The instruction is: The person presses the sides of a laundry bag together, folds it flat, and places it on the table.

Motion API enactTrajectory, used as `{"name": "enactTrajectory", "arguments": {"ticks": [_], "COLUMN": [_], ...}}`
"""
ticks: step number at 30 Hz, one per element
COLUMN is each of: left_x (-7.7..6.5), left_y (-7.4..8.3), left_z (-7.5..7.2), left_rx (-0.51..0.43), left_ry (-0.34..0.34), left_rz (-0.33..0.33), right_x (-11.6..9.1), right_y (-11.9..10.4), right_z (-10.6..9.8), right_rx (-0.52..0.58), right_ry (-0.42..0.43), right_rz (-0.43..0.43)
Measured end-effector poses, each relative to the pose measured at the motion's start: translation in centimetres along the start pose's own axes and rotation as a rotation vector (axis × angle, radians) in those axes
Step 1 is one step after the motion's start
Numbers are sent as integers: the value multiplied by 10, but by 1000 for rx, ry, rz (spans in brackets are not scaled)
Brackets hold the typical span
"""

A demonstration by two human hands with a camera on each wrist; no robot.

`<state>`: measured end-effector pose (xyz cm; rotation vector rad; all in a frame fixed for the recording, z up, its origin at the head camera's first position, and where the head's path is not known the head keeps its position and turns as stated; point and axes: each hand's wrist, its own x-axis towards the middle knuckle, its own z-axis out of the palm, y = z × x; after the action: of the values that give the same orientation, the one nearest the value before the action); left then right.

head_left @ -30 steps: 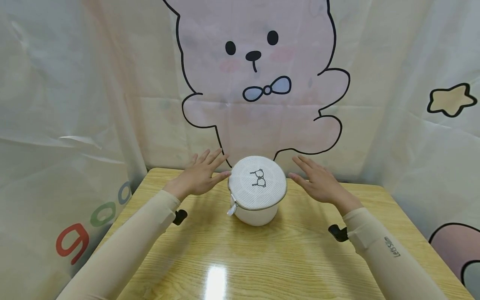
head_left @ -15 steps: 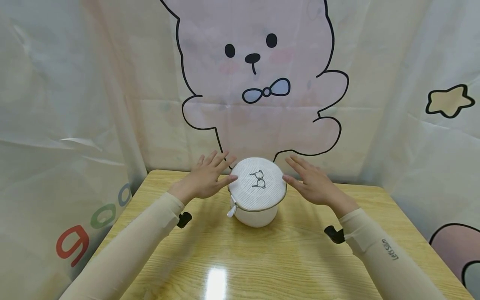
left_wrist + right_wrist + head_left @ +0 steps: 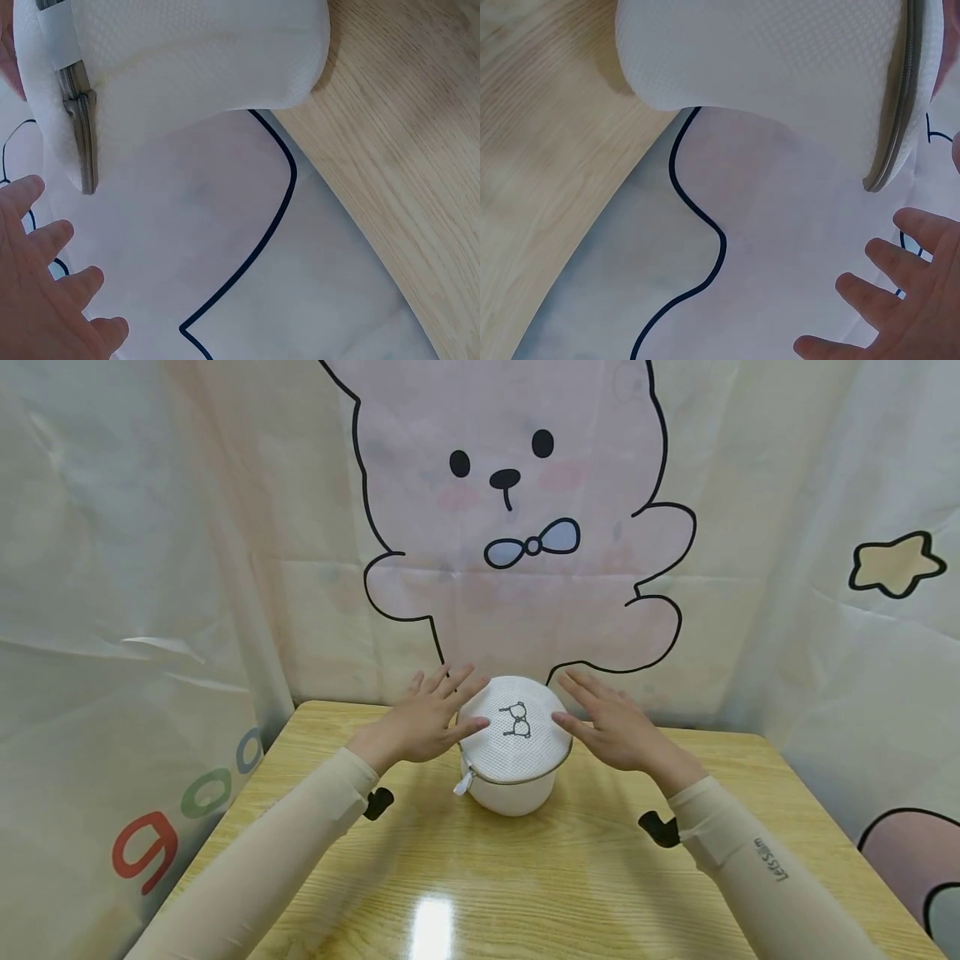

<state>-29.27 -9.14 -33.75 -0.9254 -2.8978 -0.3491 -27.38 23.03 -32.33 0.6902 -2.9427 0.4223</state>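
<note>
While the head view shows the glasses drawing [image 3: 517, 720] on top of the white mesh bag [image 3: 516, 758], the wrist views show its sides: a pale tab [image 3: 60, 34] across the zip [image 3: 86, 142] from the left, a long curved stretch of that zip from the right. The bag stands on the table [image 3: 525, 877] between the left hand [image 3: 423, 722] and right hand [image 3: 618, 727], each grip spread wide; whether either thumb [image 3: 470, 727] touches the bag, I cannot tell.

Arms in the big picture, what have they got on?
The left sleeve and right sleeve are long and cream. Dark lettering on the right one looks like "LetsSlim". A small black part shows beside each.
</note>
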Motion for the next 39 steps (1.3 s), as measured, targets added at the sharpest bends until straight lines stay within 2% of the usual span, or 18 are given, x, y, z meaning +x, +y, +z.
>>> {"name": "enactTrajectory", "arguments": {"ticks": [9,25,39], "left_x": [4,9,17], "left_y": [10,22,28], "left_z": [1,11,22], "left_rx": [14,21,1], "left_ry": [-16,-18,-41], "left_rz": [16,57,48], "right_x": [3,8,12], "right_y": [-9,-24,-21], "right_z": [1,14,27], "right_rx": [-2,18,28], "right_ry": [-4,-11,-13], "right_rz": [-21,-79,-74]}}
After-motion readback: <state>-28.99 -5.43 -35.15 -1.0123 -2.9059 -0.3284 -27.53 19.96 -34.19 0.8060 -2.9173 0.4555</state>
